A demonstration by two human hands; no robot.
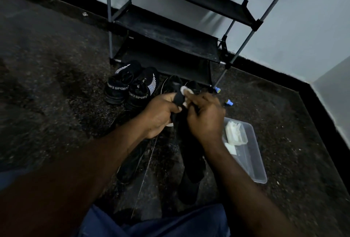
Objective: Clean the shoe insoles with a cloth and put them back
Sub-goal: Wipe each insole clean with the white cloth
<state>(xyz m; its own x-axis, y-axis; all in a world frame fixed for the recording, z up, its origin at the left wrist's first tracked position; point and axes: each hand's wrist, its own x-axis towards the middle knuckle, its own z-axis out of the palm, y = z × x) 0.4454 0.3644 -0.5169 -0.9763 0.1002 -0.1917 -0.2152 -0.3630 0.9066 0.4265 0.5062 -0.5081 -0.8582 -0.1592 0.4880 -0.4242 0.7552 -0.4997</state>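
black insole, white cloth touching it

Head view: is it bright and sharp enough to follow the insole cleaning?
Head view: dim overall, so the black insole gripped by the left hand blends into the dark shoes and floor; the white cloth pinched by the right hand stands out clearly; both hands look slightly soft; the wide-angle lens splays the shoe rack poles.

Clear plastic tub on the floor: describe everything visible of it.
The clear rectangular plastic tub sits lidless and flat on the dark speckled floor, just right of the right forearm. Its walls are translucent, corners rounded. White crumpled wipes or cloths fill its far end; the near end looks bare. Nothing visibly grips it.
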